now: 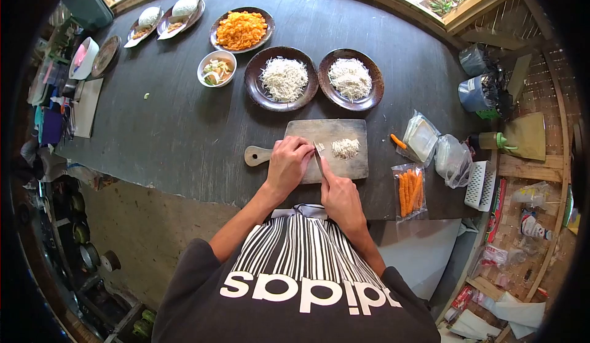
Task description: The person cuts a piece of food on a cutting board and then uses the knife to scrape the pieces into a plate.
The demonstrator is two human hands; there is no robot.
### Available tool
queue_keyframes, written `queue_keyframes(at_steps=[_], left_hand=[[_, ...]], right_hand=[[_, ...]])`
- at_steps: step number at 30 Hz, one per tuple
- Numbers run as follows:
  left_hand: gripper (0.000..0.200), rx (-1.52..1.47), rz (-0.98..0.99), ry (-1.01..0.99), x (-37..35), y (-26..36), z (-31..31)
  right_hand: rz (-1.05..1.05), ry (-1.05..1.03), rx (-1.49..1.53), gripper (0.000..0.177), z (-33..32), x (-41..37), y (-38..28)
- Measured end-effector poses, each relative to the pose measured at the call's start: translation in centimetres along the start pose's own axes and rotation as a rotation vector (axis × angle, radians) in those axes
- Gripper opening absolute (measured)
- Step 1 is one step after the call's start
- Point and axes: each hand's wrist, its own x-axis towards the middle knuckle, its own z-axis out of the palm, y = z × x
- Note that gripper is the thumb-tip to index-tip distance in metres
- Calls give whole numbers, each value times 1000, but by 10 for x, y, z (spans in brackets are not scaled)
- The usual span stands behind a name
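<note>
A wooden cutting board (338,129) with a handle on its left lies on the dark table. My left hand (289,165) is closed at the board's left part, its fingertips pressed on a small pale piece beside the blade. My right hand (341,198) is closed around a knife (319,157), whose blade points away from me next to the left fingertips. A few pale cut bits (321,147) lie at the blade. Right of them on the board sits a small pile of pale shreds (345,149).
Beyond the board stand two brown plates of white shreds (284,80) (350,79), an orange-food plate (241,31) and a soup bowl (216,69). Rice plates (149,17) are back left. Right are bagged carrots (410,190), plastic packs (421,135) and a white basket (479,186).
</note>
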Motion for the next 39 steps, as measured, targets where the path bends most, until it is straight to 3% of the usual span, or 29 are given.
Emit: queue_keyframes(at_steps=[39], left_hand=[[14, -13, -9, 3, -1, 0, 0]], right_hand=[[-11, 9, 32, 51, -4, -11, 0]])
